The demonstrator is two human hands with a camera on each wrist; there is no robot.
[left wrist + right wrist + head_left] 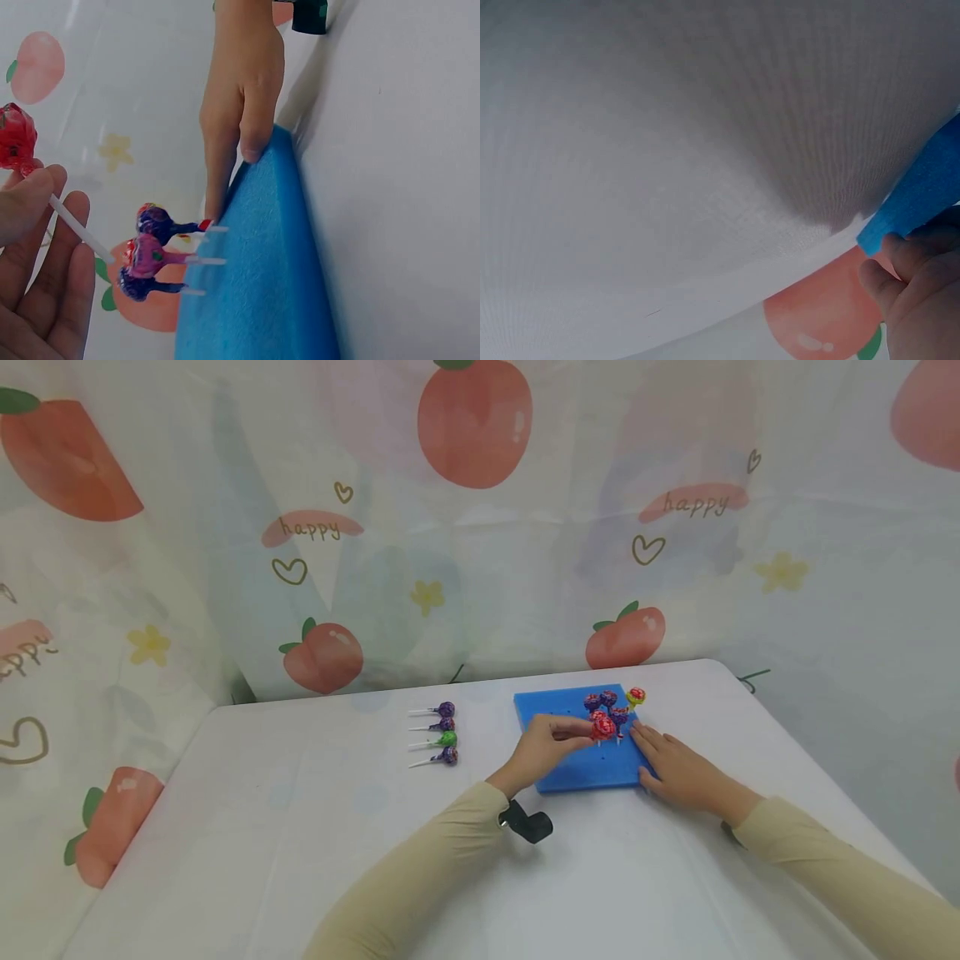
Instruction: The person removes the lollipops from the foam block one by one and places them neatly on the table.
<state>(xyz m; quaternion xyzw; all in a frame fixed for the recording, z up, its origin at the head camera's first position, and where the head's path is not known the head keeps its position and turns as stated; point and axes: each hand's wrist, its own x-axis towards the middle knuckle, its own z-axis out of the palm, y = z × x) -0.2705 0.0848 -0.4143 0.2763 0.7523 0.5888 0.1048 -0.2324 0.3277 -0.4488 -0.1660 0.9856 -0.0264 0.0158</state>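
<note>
My left hand [546, 750] pinches the white stick of a red-wrapped lollipop [16, 139] between thumb and fingers. In the left wrist view this lollipop is tilted, its stick end a short way off the blue foam board [262, 240]. Several wrapped lollipops stand in the board by their sticks, among them a pink one [150, 256] and a dark blue one [135, 285]. A yellow-and-red lollipop [636, 696] shows by the board's far right corner. My right hand [682, 772] rests with extended fingers along the board's right edge.
Left of the board, a column of lollipops lies on the white table [300, 843]: a green one [447, 740] and purple ones such as the top one [446, 709]. Small holes dot the board. A fruit-print curtain [480, 568] hangs behind the table.
</note>
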